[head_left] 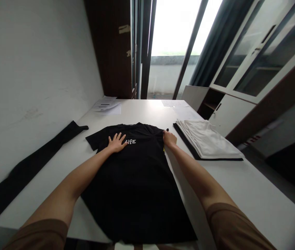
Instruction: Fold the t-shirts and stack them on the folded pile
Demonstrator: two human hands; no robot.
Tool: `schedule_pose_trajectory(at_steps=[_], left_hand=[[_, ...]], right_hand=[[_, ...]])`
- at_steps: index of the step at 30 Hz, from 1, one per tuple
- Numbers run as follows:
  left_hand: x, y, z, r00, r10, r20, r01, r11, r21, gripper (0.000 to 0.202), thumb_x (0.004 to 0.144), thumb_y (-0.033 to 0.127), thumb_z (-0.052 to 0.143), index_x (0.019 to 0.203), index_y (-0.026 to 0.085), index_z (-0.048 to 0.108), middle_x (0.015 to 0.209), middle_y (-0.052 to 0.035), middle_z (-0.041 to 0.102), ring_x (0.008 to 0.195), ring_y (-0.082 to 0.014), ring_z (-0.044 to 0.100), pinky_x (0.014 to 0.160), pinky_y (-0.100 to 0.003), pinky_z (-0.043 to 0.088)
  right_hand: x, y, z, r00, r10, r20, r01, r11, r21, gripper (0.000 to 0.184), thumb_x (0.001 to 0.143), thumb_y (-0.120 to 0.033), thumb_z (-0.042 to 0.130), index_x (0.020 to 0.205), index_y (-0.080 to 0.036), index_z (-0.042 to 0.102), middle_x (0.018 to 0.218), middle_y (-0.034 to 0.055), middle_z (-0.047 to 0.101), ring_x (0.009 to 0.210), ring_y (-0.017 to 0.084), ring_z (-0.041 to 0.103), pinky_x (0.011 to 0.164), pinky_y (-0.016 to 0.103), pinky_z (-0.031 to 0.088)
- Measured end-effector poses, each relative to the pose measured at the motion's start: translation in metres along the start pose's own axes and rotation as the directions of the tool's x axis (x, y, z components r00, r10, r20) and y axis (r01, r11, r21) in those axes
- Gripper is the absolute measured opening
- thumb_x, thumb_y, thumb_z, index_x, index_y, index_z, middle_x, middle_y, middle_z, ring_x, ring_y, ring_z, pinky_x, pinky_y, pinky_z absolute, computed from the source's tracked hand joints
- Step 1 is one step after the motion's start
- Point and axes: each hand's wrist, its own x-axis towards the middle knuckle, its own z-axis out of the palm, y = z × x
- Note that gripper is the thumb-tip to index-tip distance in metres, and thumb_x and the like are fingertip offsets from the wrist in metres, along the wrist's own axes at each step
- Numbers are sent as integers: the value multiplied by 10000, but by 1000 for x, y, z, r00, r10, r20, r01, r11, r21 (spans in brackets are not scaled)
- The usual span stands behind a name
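Note:
A black T-shirt [137,187] with white lettering on its chest lies spread out on the white table [147,111], collar at the far side. My left hand [117,142] rests flat on the chest beside the lettering, fingers spread, covering part of the print. At the shirt's right sleeve, my right hand [170,138] is closed on the fabric. A bit of dark cloth pokes out above its fingers. Just below that hand, a small yellow spot shows at the shirt's edge.
To the right lies a folded stack, white cloth [207,139] over black cloth. Another black garment [38,166] stretches along the left wall. Papers [107,105] lie at the far left corner, and more sheets [182,109] at the far right. Cabinets [256,69] stand beyond the right edge.

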Motion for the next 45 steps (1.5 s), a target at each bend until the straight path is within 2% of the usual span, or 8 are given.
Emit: schedule_pose_trajectory(at_steps=[9,15,20,23,30,36,40,45], left_hand=[[52,7,-3,996,82,31,-81,997,-12,780,939,772,197,1617,385,195,1707,-11,56,1562,-360,23,1150,-745,37],[88,19,-10,993,107,42,-106,994,-30,713,970,710,221,1607,388,236,1705,4,87,1561,-349,52,1163,-717,71],[89,17,-14,996,85,-28,-85,996,-19,615,1009,618,233,1569,391,341,1680,18,237,1537,-318,182,1194,-628,153],[74,-2,-20,993,9,-115,-9,1000,5,585,1024,532,254,1533,305,432,1616,-51,378,1475,-313,304,1188,-545,238],[49,-22,-28,986,-26,-165,33,999,40,480,1003,506,353,1279,283,676,1351,-99,612,1302,-317,484,1102,-466,375],[64,0,-11,992,-17,-128,21,999,29,664,972,646,345,1527,293,437,1628,-78,349,1461,-366,314,1147,-573,305],[94,-2,-10,997,-76,-32,76,997,-12,747,959,719,235,1590,327,315,1695,-43,176,1536,-391,131,1163,-710,132],[132,-10,-6,999,-50,-16,50,999,-20,768,952,741,182,1613,354,243,1706,-11,107,1556,-372,59,1172,-715,57]], right_hand=[[23,23,-10,971,-13,-240,128,872,472,259,994,-395,481,952,-233,680,1034,113,685,1054,257,606,978,419,449],[19,-6,-16,956,-50,-289,111,974,199,394,987,-351,459,1276,-155,642,1364,205,540,1300,360,436,1094,495,358],[-3,-39,6,901,-431,37,432,902,5,484,1020,-468,421,1439,-268,557,1533,91,457,1421,283,363,1176,414,282],[-6,-41,25,895,-396,206,410,912,-25,603,1007,-604,394,1537,-320,431,1647,66,297,1516,315,204,1210,548,158],[24,-39,40,910,-340,239,353,936,-12,690,979,-697,343,1577,-352,344,1683,47,198,1533,384,110,1156,717,71],[51,-42,46,916,-323,240,337,941,-19,686,985,-690,333,1587,-361,318,1682,39,205,1536,361,110,1169,702,67],[74,-43,51,912,-322,253,335,942,-9,701,983,-695,324,1593,-350,307,1683,41,197,1538,358,101,1170,701,53],[106,-49,58,922,-290,255,306,952,-23,706,990,-688,296,1602,-338,283,1689,41,176,1544,349,77,1183,671,36]])
